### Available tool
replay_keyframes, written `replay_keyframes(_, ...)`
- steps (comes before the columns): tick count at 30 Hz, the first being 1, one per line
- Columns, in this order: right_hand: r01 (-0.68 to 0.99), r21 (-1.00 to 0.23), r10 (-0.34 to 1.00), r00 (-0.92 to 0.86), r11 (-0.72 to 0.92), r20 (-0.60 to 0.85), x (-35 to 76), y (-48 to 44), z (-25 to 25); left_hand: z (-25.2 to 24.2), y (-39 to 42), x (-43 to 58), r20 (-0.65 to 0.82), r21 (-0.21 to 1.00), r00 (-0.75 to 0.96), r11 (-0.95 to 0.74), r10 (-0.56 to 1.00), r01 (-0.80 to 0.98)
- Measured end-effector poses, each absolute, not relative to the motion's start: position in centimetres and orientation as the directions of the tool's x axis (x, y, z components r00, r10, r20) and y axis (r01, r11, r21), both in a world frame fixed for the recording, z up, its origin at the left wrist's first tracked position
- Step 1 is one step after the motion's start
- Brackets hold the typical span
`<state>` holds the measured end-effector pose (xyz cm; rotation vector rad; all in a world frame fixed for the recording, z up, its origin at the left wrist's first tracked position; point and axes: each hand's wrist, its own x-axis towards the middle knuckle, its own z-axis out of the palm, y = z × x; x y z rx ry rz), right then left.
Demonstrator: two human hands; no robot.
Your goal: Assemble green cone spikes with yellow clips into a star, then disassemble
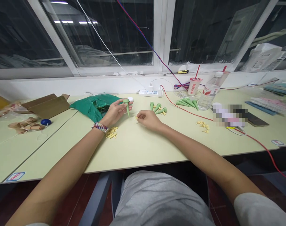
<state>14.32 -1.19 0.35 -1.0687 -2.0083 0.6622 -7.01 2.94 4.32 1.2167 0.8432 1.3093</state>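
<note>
My left hand (116, 112) grips a green plastic spike (127, 108) by its wide capped end, its tip pointing down above the table. To the right, my right hand (149, 120) pinches a small yellow plastic piece (136, 118) between thumb and fingertips; the fingers partly hide it. Below my left wrist lies a small pile of similar yellow pieces (112, 132). Just beyond my right hand rest several green spikes with yellow pieces on them (159, 109). Farther right lie more green spikes (187, 103) and another group of yellow pieces (203, 126).
A torn green plastic bag (93, 105) lies behind my left hand. Wooden toys (27, 125) and a cardboard box (45, 108) are at the left. A power strip (150, 93), a paper cup (194, 86) and a water bottle (208, 92) stand along the back. A red cable (256, 139) crosses the right side.
</note>
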Motion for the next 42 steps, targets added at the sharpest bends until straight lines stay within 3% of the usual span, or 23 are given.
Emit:
replay_keyframes(4,0.178,-0.915,0.919,-0.235,0.362,0.318,15.6,-0.6,0.3,4.2,2.3,-6.2,0.163,0.967,0.257,-0.103,0.953,-0.232)
replay_keyframes(8,0.049,-0.945,0.935,-0.167,0.324,0.312,16.8,-0.9,0.8,4.1,1.8,-5.5,0.126,0.977,0.366,-0.05,0.922,-0.209)
replay_keyframes(13,0.059,-0.894,0.889,-0.158,0.443,0.43,16.6,-1.8,1.4,3.9,1.6,-5.0,0.125,0.983,0.359,-0.067,0.925,-0.169)
replay_keyframes(23,0.211,-0.833,0.858,-0.092,0.512,0.505,16.9,-1.8,1.9,3.8,1.3,-4.9,0.169,0.986,0.363,-0.162,0.916,-0.049)
replay_keyframes(28,0.293,-0.705,0.759,-0.148,0.646,0.634,17.0,-1.8,1.9,3.8,1.1,-4.7,0.202,0.978,0.343,-0.21,0.917,-0.012)
replay_keyframes(33,0.346,-0.587,0.67,-0.211,0.732,0.712,17.4,-1.9,1.7,3.7,1.1,-4.6,0.11,0.994,0.385,-0.11,0.916,-0.024)
replay_keyframes(37,0.268,-0.613,0.665,-0.195,0.743,0.721,17.5,-1.6,1.7,3.8,0.9,-4.5,0.098,0.994,0.401,-0.068,0.911,-0.088)
replay_keyframes(42,0.063,-0.802,0.795,-0.199,0.594,0.573,17.4,-1.1,1.4,3.9,0.6,-4.2,0.148,0.986,0.396,-0.106,0.906,-0.125)
